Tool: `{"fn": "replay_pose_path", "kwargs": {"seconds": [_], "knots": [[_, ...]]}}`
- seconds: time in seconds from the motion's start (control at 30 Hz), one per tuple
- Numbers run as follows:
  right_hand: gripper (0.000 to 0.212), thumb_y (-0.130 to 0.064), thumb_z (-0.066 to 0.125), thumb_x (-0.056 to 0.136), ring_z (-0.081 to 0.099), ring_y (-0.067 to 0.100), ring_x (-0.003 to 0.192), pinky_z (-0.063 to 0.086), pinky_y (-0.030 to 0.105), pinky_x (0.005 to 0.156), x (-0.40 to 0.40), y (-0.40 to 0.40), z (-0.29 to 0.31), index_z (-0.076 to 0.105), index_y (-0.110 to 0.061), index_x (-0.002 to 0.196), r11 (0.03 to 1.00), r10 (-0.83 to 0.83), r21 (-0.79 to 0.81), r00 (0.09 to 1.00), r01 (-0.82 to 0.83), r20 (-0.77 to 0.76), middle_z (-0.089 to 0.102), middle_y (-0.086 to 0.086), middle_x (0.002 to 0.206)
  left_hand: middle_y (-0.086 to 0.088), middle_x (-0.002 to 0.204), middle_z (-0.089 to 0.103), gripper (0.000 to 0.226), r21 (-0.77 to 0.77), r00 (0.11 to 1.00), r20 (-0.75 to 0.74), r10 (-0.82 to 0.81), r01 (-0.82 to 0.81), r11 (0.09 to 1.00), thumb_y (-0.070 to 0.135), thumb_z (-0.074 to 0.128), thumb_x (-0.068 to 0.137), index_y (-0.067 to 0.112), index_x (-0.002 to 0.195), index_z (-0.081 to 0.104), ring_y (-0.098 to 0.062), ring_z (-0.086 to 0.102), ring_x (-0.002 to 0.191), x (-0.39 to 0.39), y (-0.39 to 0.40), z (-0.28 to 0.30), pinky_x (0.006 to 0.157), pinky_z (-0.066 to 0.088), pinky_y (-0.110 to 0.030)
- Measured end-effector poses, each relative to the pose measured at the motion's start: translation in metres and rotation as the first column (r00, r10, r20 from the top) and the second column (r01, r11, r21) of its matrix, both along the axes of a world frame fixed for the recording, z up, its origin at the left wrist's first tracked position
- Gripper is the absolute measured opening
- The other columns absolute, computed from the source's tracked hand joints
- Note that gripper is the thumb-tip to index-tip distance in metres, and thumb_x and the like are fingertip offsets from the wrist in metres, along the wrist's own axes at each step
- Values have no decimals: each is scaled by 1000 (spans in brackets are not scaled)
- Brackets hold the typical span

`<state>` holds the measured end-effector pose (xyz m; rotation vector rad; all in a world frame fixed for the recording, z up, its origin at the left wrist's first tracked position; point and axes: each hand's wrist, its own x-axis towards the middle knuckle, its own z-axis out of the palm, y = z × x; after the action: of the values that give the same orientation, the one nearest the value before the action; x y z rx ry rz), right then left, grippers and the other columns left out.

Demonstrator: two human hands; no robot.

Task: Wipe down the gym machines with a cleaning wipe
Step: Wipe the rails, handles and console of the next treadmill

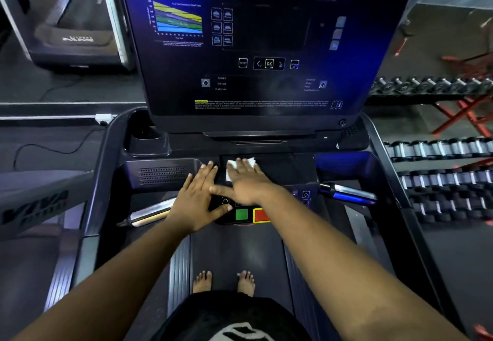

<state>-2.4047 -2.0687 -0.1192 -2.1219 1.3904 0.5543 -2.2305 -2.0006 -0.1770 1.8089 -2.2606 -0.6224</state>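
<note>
One cleaning wipe point(241, 166) under flat right hand point(246, 180), left hand point(198, 199) beside, one treadmill console point(266, 47).

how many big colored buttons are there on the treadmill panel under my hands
2: a green button below the left hand, and a red button beside it, partly covered by the right forearm. More may be hidden under the hands.

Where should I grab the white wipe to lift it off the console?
Pinch the wipe at its exposed far-left corner, coming from above on the left. The right hand lies flat over the rest, so only that edge and the far corners show.
</note>
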Motion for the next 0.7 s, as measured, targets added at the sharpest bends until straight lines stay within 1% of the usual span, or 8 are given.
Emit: {"fn": "replay_pose_path", "kwargs": {"seconds": [0.07,0.13,0.23,0.33,0.47,0.53,0.6,0.7], "knots": [[108,-89,26,84,-9,21,156,-5,47,126,-9,5,-1,-3,-21,163,997,67,-35,996,-65,54,-8,8,170,-1,171,-1,114,0,1000,-19,-10,10,1000,85,34,78,15,163,5,-14,-6,156,2,-1,-1,126,-2,-39],[109,-89,27,82,-6,19,157,-4,48,126,-35,8,1,-1,-22,163,994,70,-89,997,-65,45,-5,6,170,-1,171,-2,112,7,999,-18,-27,27,1000,84,35,80,15,163,5,-15,-6,156,2,-1,1,126,-1,-41],[124,-96,14,68,0,23,157,-3,51,126,-73,15,3,4,-16,163,977,-97,-192,995,89,-32,2,9,170,0,171,-7,108,32,1000,7,-29,28,999,77,43,86,15,163,1,-15,-10,156,1,-2,5,125,-4,-38],[138,-101,5,58,11,29,156,2,52,126,-59,34,-4,15,-9,161,931,-202,-314,979,186,-18,16,15,167,-1,170,-5,108,17,999,-6,-42,42,999,78,40,85,14,163,4,-15,-8,156,2,-1,3,126,-1,-40],[127,-97,18,68,19,29,153,4,55,125,-9,67,-23,25,-8,158,900,-4,-433,995,46,98,29,13,163,1,169,-5,107,33,994,-62,-90,92,995,77,38,84,14,163,4,-14,-8,155,9,-3,-1,127,4,-40],[121,-94,26,74,18,28,154,7,55,125,-6,76,-31,24,-8,159,866,87,-499,991,-23,106,28,11,164,3,168,-6,105,51,986,-123,-114,121,991,74,40,84,15,163,3,-13,-9,155,15,-5,0,128,3,-38],[118,-92,33,76,14,27,155,10,57,125,-22,82,-43,19,-10,160,822,109,-568,992,-51,70,22,10,167,3,168,-8,103,46,976,-143,-165,173,984,69,40,84,16,163,2,-15,-9,156,20,-6,-1,128,5,-39],[123,-90,38,74,4,30,157,7,61,123,-45,92,-55,8,-9,162,781,-61,-622,998,60,19,6,14,170,1,167,-9,100,45,966,-155,-207,216,975,64,39,85,15,163,1,-18,-10,157,25,-8,-2,128,4,-39]]}}
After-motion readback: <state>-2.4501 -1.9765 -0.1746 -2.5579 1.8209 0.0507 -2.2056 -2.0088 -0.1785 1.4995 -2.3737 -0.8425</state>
